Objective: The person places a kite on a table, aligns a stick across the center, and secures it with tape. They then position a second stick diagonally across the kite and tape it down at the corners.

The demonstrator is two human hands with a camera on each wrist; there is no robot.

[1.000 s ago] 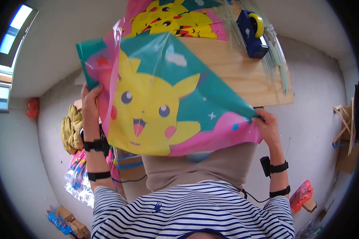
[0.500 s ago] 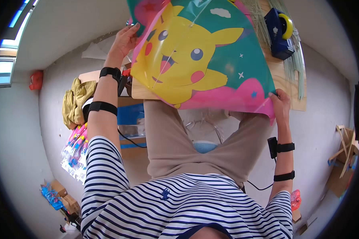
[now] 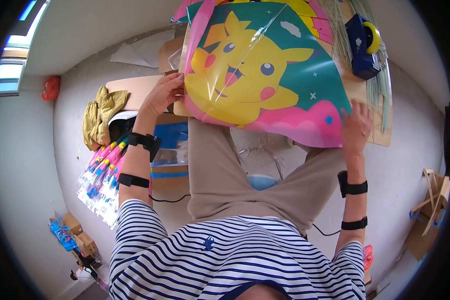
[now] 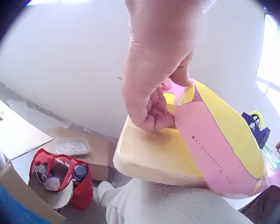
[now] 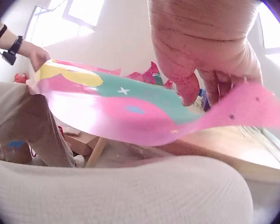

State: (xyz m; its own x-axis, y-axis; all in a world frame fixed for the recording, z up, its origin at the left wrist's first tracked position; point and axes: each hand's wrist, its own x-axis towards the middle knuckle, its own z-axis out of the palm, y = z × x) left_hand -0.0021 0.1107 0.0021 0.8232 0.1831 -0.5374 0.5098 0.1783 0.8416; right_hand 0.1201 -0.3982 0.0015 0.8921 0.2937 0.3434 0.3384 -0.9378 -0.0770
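Observation:
A thin, shiny kite sheet [image 3: 305, 75], printed with a yellow cartoon face on teal and pink, spreads over the near table edge above the person's lap. The left hand [image 3: 165, 92] pinches its left edge. Close up in the left wrist view, thumb and curled fingers meet at the pink border [image 4: 203, 135], which carries a dashed line. The right hand [image 3: 357, 125] is at the right corner, fingers fairly straight and slightly blurred. In the right wrist view its thumb [image 5: 189, 91] and fingers stand apart just above the sheet, beside a raised pink flap [image 5: 252, 107].
More printed sheets [image 3: 322, 25] lie at the table's far side. A dark blue tape dispenser [image 3: 360, 50] with yellow tape stands at the right, beside thin pale sticks [image 3: 385, 95]. A red bag [image 4: 84, 191] and a cardboard box [image 4: 100, 158] are below, left of the table.
The sheet first went forward onto the table and turned, then its left side came down toward the lap. The left hand moved forward, then back. The right hand's fingers have straightened at the corner.

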